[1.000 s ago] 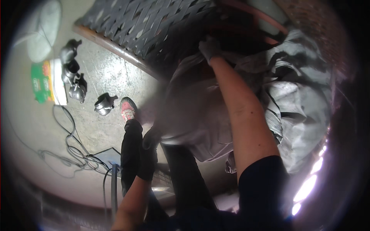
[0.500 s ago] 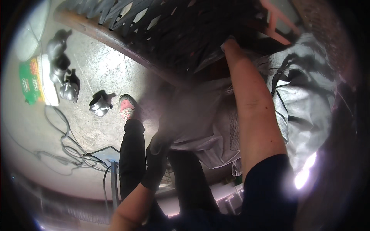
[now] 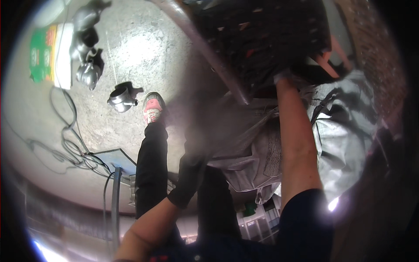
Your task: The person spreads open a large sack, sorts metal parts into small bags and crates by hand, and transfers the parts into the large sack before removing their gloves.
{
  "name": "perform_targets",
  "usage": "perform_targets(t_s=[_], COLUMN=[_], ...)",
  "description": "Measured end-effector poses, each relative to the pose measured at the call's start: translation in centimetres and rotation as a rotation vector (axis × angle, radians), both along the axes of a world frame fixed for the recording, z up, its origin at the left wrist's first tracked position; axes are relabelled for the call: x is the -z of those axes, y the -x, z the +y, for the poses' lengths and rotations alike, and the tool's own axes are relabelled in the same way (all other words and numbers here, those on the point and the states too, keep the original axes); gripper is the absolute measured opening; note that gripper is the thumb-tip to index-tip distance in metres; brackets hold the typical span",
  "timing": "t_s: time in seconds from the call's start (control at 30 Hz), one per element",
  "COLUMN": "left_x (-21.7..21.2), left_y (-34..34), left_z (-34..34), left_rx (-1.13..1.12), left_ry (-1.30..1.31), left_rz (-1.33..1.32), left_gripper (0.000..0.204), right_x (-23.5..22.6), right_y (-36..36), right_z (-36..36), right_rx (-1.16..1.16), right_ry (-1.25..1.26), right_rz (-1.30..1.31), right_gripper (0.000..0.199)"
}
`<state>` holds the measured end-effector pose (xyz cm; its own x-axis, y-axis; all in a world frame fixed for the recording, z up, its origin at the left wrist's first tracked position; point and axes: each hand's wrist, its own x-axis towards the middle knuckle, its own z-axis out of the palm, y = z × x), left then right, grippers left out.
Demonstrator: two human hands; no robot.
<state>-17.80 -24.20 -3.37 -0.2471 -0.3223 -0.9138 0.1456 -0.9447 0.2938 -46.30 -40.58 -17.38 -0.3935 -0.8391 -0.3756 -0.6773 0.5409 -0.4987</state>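
A large dark container-like thing (image 3: pixel 266 39) with a long straight rim (image 3: pixel 214 65) fills the upper middle, tilted, with small dark pieces on or in it. My right arm reaches up to its lower edge, where my right hand (image 3: pixel 283 77), in a pale glove or cuff, meets the shadow; its fingers are hidden. In a dark glove, my left hand (image 3: pixel 192 163) is beside a grey woven sack (image 3: pixel 235 163) in front of my legs. A hazy blur covers its fingers, so its grip does not show.
Several rounded metal pieces with short stubs, one a hollow body (image 3: pixel 121 101), stand on the concrete floor at left. Beyond them lies a green and white package (image 3: pixel 46 54). Looped cables (image 3: pixel 80 153) run near a blue metal stand (image 3: pixel 117 196). Pale sacking (image 3: pixel 345 131) lies at right.
The view has shifted. The dark container now sits further right and its rim slopes more steeply. My right hand has moved slightly right and down with it; my left hand remains by the sack.
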Motion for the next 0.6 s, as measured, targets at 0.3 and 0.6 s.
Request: perform_targets(t_s=[0.3,0.6], left_x=[0.4,0.2], left_y=[0.3,1.9], left_z=[1.4,2.5], left_rx=[-0.134,-0.251], left_ry=[0.129,0.110], left_rz=[-0.089,-0.161], left_gripper=[0.034,0.032], right_x=[0.9,4.1], right_y=[-8.4,-9.8], right_z=[6.0,0.1], right_rx=[-0.744,-0.003], right_ry=[0.039,0.021], right_rz=[0.547,-0.136], right_gripper=[0.041,0.035])
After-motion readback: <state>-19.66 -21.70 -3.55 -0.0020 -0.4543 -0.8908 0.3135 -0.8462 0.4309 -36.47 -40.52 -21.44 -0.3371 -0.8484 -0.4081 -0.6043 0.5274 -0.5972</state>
